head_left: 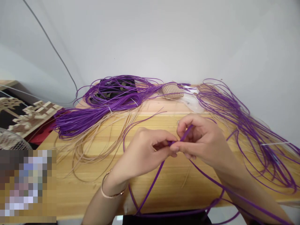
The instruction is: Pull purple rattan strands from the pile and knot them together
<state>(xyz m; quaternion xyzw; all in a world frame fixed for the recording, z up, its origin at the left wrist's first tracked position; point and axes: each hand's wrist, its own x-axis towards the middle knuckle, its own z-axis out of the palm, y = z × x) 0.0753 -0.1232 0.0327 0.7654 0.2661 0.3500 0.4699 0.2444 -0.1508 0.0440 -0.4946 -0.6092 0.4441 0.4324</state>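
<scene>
My left hand (pixel 145 151) and my right hand (pixel 201 140) meet above the middle of a wooden table (pixel 93 184). Both pinch thin purple cords (pixel 152 184) between thumb and fingers where the hands touch. The cords hang from the pinch down over the table's near edge and loop back up to the right. A thin bracelet sits on my left wrist.
A big purple cord bundle (pixel 93 112) lies at the back left, with tan cords (pixel 98 140) spread beside it. More loose purple cords (pixel 253 131) trail along the right. A small woven tan piece (pixel 172 91) and clear plastic sit at the back. Wooden cut-outs (pixel 32 114) stand at the left.
</scene>
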